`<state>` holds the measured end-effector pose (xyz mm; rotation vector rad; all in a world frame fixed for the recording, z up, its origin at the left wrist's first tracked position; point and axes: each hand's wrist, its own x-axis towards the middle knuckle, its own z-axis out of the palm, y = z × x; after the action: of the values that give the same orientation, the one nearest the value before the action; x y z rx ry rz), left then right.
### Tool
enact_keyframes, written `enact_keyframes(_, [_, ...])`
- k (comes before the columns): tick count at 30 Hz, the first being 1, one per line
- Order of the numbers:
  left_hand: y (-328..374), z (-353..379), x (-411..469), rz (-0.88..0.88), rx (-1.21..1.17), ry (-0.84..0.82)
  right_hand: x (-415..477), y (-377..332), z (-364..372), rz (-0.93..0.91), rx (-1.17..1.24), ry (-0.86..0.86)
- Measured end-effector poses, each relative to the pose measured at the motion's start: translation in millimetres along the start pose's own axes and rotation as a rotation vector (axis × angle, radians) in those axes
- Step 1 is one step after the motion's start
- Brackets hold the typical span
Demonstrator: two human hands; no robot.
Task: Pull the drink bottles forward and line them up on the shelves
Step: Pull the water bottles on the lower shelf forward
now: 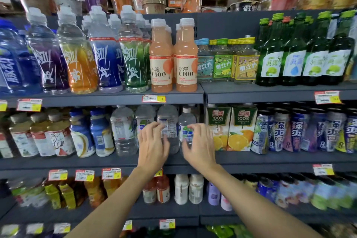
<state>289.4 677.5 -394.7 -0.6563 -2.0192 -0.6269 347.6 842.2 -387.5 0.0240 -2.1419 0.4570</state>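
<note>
Two upright bottles are being grasped on the dark grey metal middle shelf [96, 162], a little back from its front edge. The tall clear plastic water bottle with a barcode label [169, 120] is being held by the left hand [152, 145], fingers [156, 126] curled against its left side. The smaller clear white-capped plastic bottle [186, 118] is being held likewise by the right hand [200, 147]. Both long axes are standing vertical, just beyond the fingers, so a straight pull toward the front edge is being called for, with each hand nearest its own bottle.
</note>
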Motion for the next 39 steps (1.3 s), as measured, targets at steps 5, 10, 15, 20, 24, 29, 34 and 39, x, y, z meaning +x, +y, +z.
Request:
enact_keyframes(5, [2,9,-4,-0.171,0.021,-0.130,22,-10,24,0.321,-0.124,-0.050])
enact_keyframes(10, [13,12,2,-0.249,-0.035,-0.119,45,-12,36,0.463,-0.204,-0.091])
enact_keyframes(15, [22,16,10,-0.226,-0.074,-0.088,42,-2,26,0.442,-0.143,-0.024])
enact_keyframes(20, [33,25,26,-0.225,-0.019,-0.108,40,13,14,0.443,-0.010,-0.114])
enact_keyframes(24, [34,28,45,-0.233,0.121,-0.179,28,36,6,0.338,0.186,-0.261])
enact_keyframes(29, [32,36,62,-0.292,0.326,-0.269,18,57,-1,0.270,0.286,-0.311])
enact_keyframes(34, [32,48,61,-0.339,0.344,-0.272,9,59,6,0.352,0.290,-0.231])
enact_keyframes(39, [30,51,63,-0.340,0.304,-0.249,-8,55,16,0.374,0.312,-0.229])
